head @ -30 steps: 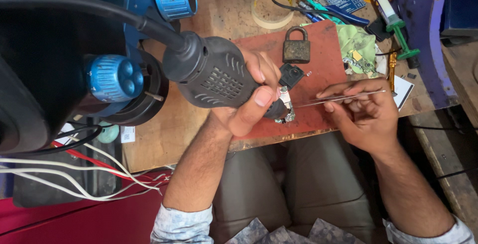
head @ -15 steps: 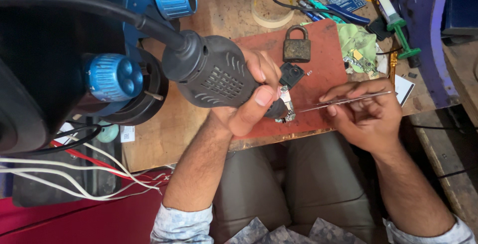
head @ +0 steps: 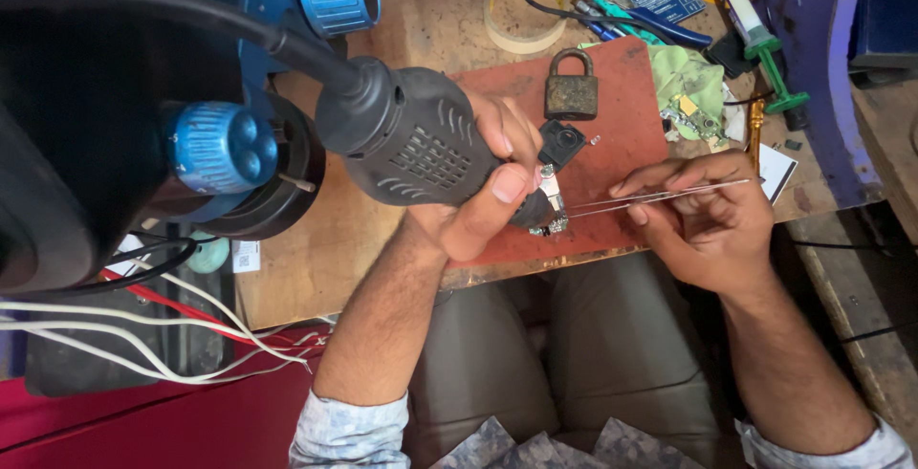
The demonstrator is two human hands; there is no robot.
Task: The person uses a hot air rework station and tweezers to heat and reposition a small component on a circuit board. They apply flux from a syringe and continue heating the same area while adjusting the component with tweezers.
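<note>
My left hand (head: pixel 483 187) grips the dark grey handle of a hot-air tool (head: pixel 411 139), its nozzle aimed down at a small circuit part (head: pixel 552 203) on the red mat (head: pixel 622 134). My right hand (head: pixel 703 216) pinches thin metal tweezers (head: pixel 650 196) whose tips reach left to that part. A small black square piece (head: pixel 559 141) lies just above the work spot, and a rusty padlock (head: pixel 572 91) sits on the mat behind it.
The wooden bench (head: pixel 430 29) carries a tape roll (head: pixel 521 10), a green cloth with small parts (head: pixel 687 87), blue-handled pliers (head: pixel 650 20) and a syringe (head: pixel 751 15). A large black and blue machine (head: pixel 143 134) fills the left, with white and red wires (head: pixel 143 321) below it.
My right hand and the tweezers have shifted very slightly; the left hand keeps the hot-air tool over the same spot.
</note>
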